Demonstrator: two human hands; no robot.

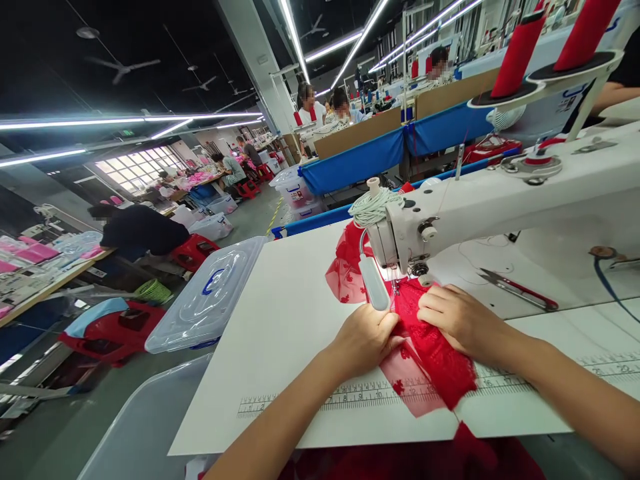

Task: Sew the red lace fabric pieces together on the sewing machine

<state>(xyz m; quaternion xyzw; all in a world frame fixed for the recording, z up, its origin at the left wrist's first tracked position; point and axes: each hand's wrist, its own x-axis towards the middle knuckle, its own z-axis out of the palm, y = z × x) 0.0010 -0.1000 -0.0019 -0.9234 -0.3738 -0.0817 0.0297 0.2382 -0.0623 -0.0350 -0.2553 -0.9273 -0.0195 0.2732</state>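
Red lace and sheer mesh fabric [440, 363] lies under the needle of a white sewing machine [480, 200] and hangs toward the table's front edge. To the left of the needle, my left hand [364, 337] is closed on the mesh edge, its fingertips partly hidden. My right hand [457, 317] pinches the lace just right of the presser foot [396, 287]. More sheer red mesh [347, 270] spreads behind the needle. A pale grey lamp head [374, 283] hangs beside the needle, close to my left hand.
Red-handled scissors [520, 290] lie on the white table [280, 320], right of my right hand. A printed ruler [350, 398] runs along the front. A lidded clear plastic box [210, 293] stands to the left. Red thread cones [517, 53] rise above the machine. Co-workers sit farther off.
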